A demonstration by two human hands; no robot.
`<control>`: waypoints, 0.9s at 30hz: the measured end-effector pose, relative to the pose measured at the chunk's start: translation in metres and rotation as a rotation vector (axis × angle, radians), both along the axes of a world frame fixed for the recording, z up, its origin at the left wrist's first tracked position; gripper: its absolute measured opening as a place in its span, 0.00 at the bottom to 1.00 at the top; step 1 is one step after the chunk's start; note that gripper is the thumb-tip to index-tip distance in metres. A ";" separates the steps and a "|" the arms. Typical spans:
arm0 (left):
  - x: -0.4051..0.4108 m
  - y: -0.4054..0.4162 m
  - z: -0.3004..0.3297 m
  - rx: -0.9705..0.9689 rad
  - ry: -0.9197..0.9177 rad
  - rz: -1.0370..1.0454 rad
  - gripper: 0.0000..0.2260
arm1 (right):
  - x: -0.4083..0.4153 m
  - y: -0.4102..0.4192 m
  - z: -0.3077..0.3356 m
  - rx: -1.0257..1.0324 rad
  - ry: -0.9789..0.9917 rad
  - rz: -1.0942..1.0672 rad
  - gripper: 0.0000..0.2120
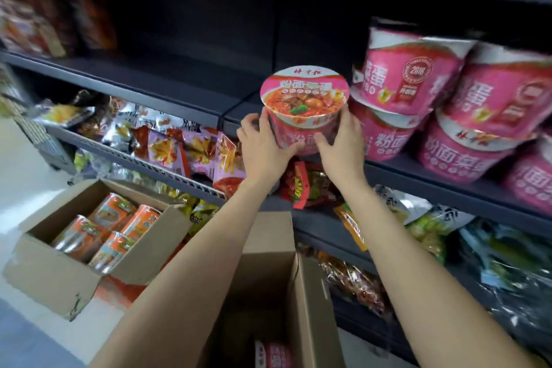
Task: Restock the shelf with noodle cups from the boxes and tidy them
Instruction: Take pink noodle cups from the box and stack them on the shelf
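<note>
Both hands [301,146] clasp pink noodle cup [304,107], hiding its base.

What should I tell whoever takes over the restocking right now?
Left hand and right hand both grip one pink noodle cup at the shelf edge, left of the stacked pink cups.
Done: several pink cups shelved, some tilted.
Left: set this cup down, empty the near box, which shows one more pink cup, then the orange cups; straighten stacks.
</note>
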State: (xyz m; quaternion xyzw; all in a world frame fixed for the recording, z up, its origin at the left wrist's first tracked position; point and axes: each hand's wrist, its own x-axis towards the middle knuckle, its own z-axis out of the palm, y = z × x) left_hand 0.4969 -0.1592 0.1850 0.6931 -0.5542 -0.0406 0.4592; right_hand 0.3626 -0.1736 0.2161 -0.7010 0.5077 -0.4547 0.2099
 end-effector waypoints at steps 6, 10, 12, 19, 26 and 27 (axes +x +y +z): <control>0.003 -0.070 -0.010 -0.040 0.119 -0.065 0.22 | 0.020 -0.036 -0.019 -0.098 0.108 -0.017 0.31; 0.019 -0.072 0.003 0.079 -0.094 -0.174 0.23 | 0.026 -0.068 -0.020 -0.014 0.293 0.025 0.30; 0.030 -0.039 -0.010 -0.097 -0.086 -0.145 0.21 | 0.023 -0.057 -0.034 -0.115 0.290 0.038 0.25; 0.085 0.101 -0.170 -0.019 0.065 0.042 0.13 | 0.034 0.047 -0.163 -0.258 0.228 0.183 0.13; 0.114 0.087 -0.266 0.739 -0.023 -0.062 0.31 | 0.043 0.097 -0.316 0.118 0.534 0.240 0.12; 0.113 0.085 -0.271 0.753 -0.101 -0.074 0.28 | 0.041 0.102 -0.333 0.164 0.582 0.253 0.13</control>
